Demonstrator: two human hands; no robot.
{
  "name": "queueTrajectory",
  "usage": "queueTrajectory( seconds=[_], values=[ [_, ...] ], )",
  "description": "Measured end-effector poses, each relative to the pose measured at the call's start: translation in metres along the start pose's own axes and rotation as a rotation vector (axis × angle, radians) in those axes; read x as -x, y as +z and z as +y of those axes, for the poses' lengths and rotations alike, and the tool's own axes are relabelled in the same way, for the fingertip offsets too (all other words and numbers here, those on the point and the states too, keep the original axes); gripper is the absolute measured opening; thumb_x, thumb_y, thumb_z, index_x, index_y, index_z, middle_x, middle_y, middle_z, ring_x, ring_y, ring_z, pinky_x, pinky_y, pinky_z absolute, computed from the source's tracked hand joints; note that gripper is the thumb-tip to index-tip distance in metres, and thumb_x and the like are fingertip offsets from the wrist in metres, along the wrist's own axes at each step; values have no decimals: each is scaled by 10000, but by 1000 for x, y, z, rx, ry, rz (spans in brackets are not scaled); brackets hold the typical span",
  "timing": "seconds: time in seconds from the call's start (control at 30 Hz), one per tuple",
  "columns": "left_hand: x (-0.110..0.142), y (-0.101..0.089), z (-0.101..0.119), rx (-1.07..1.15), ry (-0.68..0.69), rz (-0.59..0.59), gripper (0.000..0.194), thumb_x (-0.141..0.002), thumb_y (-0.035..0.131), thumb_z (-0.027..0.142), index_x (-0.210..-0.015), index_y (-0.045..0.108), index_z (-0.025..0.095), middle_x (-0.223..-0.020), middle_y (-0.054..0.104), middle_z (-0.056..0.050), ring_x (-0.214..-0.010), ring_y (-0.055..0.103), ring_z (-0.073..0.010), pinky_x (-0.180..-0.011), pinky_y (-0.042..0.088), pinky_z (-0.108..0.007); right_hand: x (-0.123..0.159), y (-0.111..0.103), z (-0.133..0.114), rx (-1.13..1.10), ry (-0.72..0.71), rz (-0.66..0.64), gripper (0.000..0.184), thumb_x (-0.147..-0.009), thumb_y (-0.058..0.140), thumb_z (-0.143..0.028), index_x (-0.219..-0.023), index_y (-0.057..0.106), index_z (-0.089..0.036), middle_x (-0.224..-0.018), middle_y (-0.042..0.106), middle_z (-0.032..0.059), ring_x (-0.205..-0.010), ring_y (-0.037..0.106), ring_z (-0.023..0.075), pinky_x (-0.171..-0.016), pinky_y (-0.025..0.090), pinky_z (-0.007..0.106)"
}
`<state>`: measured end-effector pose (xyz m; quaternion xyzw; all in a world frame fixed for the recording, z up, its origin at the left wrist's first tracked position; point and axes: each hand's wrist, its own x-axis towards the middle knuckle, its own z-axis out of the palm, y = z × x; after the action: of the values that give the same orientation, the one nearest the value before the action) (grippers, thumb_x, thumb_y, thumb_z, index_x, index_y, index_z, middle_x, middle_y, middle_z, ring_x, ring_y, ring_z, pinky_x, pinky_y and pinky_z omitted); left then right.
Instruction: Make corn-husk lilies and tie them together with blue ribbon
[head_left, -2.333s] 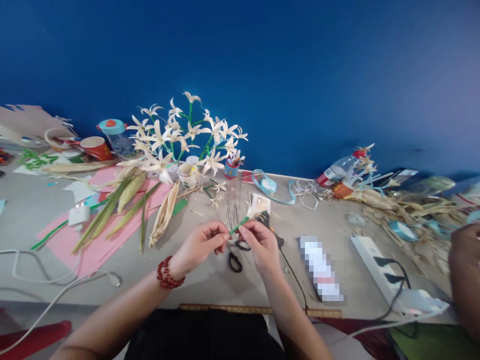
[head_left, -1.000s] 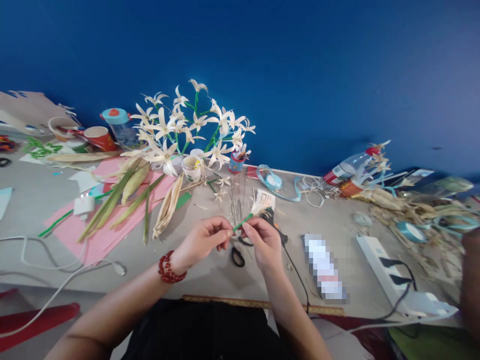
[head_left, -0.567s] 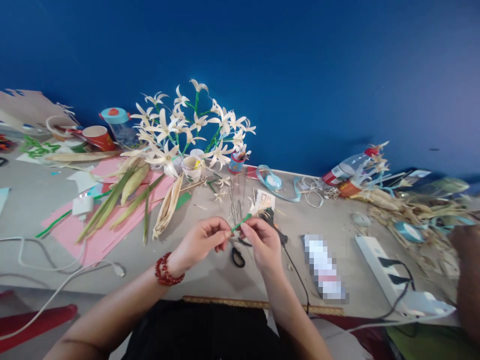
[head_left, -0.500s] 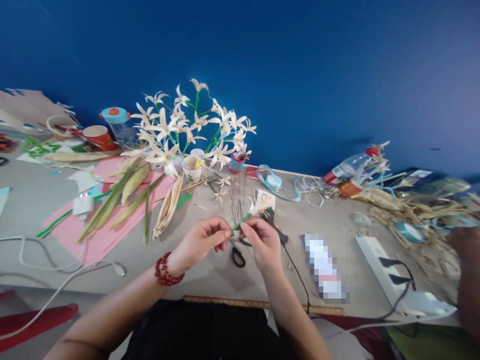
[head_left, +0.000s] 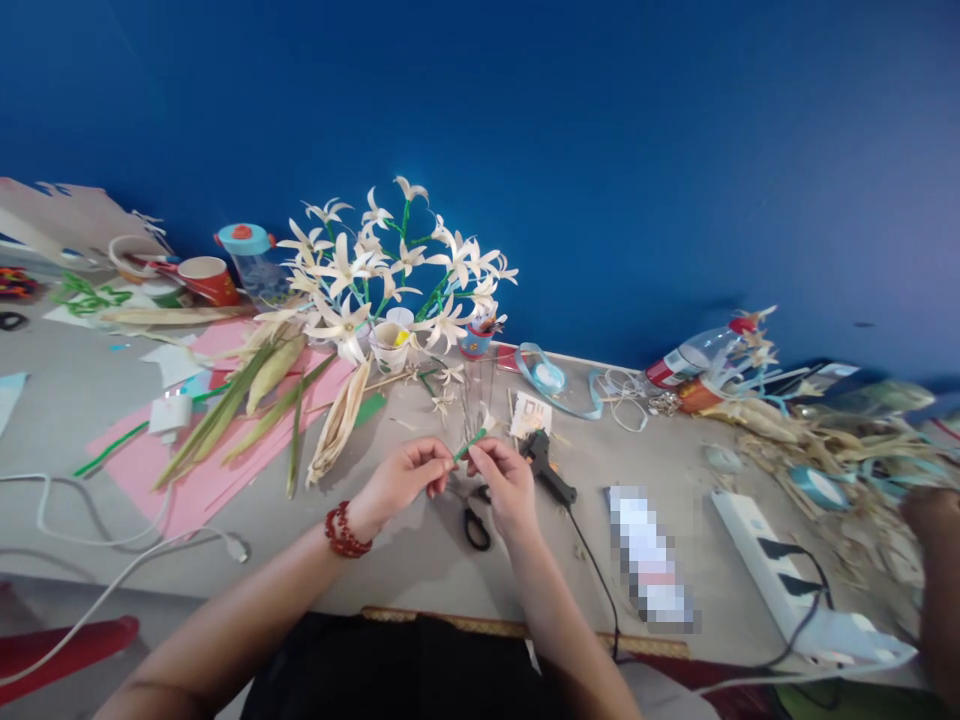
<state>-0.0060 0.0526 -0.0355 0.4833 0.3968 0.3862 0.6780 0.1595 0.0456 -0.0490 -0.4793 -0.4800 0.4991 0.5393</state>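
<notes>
a blue wall fills the upper part, above a grey table. 2 forearms reach in from the lower edge, ending in the left hand and the right hand, which face each other just apart, fingers curled. a cluster of white flowers on green stalks rises at the back, its lower stalks meeting paper cups; which stalk stands in which cup cannot be told. another person's arm is cut off by the right edge. pink paper lies at left under long green leaves.

containers, in descending size: a clear bottle with a red cap leans at right, its contents hard to make out; a clear jar bears a light blue lid; a red cup stands beside it; an orange cup holds white flowers on pale blue stalks; a white cup shows something yellow at its rim; a small blue-and-red cup holds thin upright items, too small to identify.

black-handled scissors lie below the hands, partly hidden by the right. smallest is a green stem, slanting between the hands: the left pinches its lower end between thumb and forefinger, the right grips it farther up. its pale tip is blurred and partly covered by the right fingers.
</notes>
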Motion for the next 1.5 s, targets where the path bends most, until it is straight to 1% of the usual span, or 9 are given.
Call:
queueTrajectory(
  seconds=[0.17,0.33,0.53,0.87,1.07,1.5],
  values=[
    [-9,-1,-8,46,-21,17,187,-787,623,315,-711,579,150,-548,549,29,-516,478,-96,-538,367,-222,-6,-1,18,-26,37,10,163,-833,663,-337,-770,673,-187,-620,598,-26,-596,521,117,-613,403,236],
    [-10,-1,-13,48,-31,16,208,-797,627,332,-704,576,153,-557,560,26,-515,478,-91,-542,365,-221,-5,-1,24,-57,69,40,171,-821,673,-361,-775,667,-197,-604,592,-36,-573,516,118,-606,406,238],
    [-11,-1,-20,78,-51,15,202,-799,643,336,-733,584,155,-555,561,32,-506,470,-86,-537,358,-217,-4,-4,29,-88,99,41,178,-806,686,-375,-782,671,-199,-606,596,-34,-559,515,118,-591,408,241],
    [-9,3,-22,83,-72,30,232,-787,660,370,-725,584,160,-558,555,28,-509,466,-90,-533,345,-217,-1,-6,30,-109,122,26,209,-803,685,-394,-788,662,-187,-590,588,-32,-545,511,116,-570,418,237],
    [-9,2,-25,92,-74,23,226,-796,655,359,-727,582,157,-567,560,28,-511,463,-86,-535,349,-216,0,-6,29,-119,147,18,205,-798,697,-385,-782,656,-184,-577,579,-40,-532,491,105,-564,409,228],
    [-8,1,-29,115,-90,19,225,-813,650,347,-725,566,159,-578,562,33,-519,460,-84,-538,336,-210,0,-4,27,-113,131,8,221,-801,692,-395,-752,657,-183,-558,558,-46,-521,476,100,-557,394,228]
  ],
)
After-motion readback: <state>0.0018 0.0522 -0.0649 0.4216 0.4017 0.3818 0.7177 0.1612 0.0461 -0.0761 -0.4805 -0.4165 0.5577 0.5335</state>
